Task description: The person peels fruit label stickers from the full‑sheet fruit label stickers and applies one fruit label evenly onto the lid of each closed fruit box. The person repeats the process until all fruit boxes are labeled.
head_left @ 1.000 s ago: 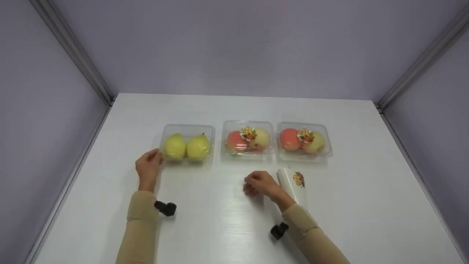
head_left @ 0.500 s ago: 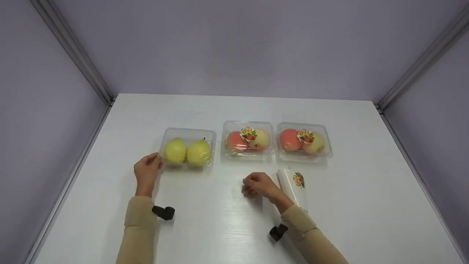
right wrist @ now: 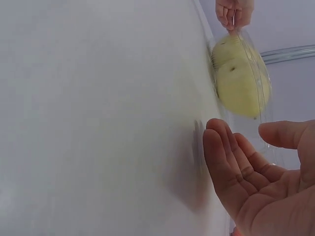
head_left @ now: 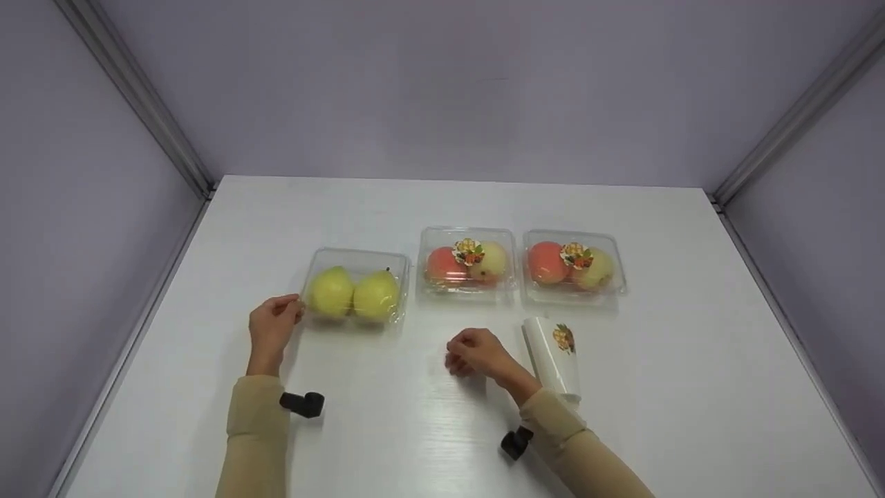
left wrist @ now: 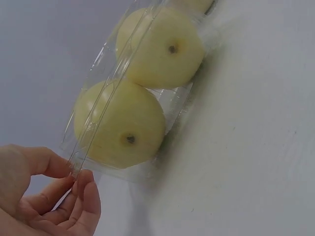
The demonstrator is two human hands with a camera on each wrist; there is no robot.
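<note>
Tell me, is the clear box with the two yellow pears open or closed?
Closed: the lid of the clear box covers both pears; the left hand pinches its rim.

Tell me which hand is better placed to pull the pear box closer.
Left, probably. The left hand already pinches the rim of the clear pear box at its left end. The right hand sits loosely curled on the table, apart from the box and holding nothing, beside the white cup.

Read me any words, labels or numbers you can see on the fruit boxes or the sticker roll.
No text can be read in any view.
Sticker on middle apple box: flower and fruit picture; any print too small to read.
Sticker on right apple box: the same.
Sticker on sticker roll: the same.
Pear box: no label.
</note>
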